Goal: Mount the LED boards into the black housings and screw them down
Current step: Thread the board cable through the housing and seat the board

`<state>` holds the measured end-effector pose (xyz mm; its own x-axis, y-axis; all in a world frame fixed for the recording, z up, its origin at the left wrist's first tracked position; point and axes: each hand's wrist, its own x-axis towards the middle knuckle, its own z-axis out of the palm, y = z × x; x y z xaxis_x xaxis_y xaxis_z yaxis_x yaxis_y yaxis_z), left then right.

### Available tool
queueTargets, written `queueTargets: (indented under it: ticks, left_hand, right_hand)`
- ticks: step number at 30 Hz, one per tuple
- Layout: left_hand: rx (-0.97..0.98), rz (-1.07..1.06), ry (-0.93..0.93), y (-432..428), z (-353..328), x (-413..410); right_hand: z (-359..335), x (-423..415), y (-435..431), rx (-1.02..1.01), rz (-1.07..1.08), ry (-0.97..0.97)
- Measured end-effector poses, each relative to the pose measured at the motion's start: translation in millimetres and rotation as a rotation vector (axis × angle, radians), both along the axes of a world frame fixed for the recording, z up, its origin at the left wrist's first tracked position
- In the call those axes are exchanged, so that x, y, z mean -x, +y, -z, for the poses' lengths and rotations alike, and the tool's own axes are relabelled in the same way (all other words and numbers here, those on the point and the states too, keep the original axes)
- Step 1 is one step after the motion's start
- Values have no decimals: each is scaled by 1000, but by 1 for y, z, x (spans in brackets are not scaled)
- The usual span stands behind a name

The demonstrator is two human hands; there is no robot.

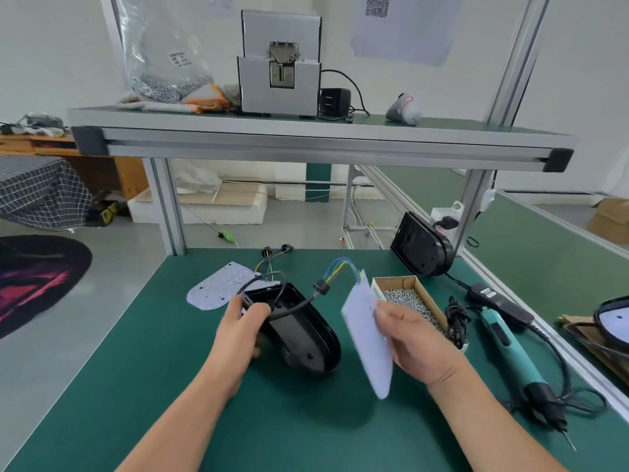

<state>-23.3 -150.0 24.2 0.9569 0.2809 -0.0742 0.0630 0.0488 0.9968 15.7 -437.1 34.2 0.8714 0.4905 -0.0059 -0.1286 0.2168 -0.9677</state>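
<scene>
**Board poised beside the open housing**

The rounded black plastic housing sits on the green bench, tipped so its hollow side faces right. The left hand grips its squared far end, fingers curled over the rim and over the thin black cable looping through it.

Just right of the housing, apart from it, the right hand pinches the white tongue-shaped LED board on edge. The board's long axis runs roughly parallel to the housing's, wired end far, rounded tip near. Its coloured wires arc back toward the housing's far end. To seat it, I'd judge the board must swing left and lie flat in the hollow, so the right hand leads.

Further right of the housing, an open cardboard box holds a heap of small silver screws. Beyond it lies a teal electric screwdriver. Left of the housing, 1 more dotted LED board lies flat.
</scene>
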Motion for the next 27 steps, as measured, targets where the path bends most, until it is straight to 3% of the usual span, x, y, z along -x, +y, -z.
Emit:
queueTargets:
  ticks: [2,5,9,14,20,27]
  left_hand:
    - [-15,19,3,3,0,-1]
    - [-28,74,-14,2,2,0]
    - [-4,125,-62,-3,9,-2]
    - [8,158,-128,-2,20,-5]
    - [31,317,-198,-9,25,-6]
    - [-81,203,-228,-14,17,-3]
  right_hand:
    - [-3,-4,6,-129,151,76]
    - [2,-8,23,-94,325,161]
    - [7,-1,38,19,369,257]
    - [4,6,43,92,303,233]
    - [5,9,56,-30,259,260]
    - [0,6,54,-72,410,299]
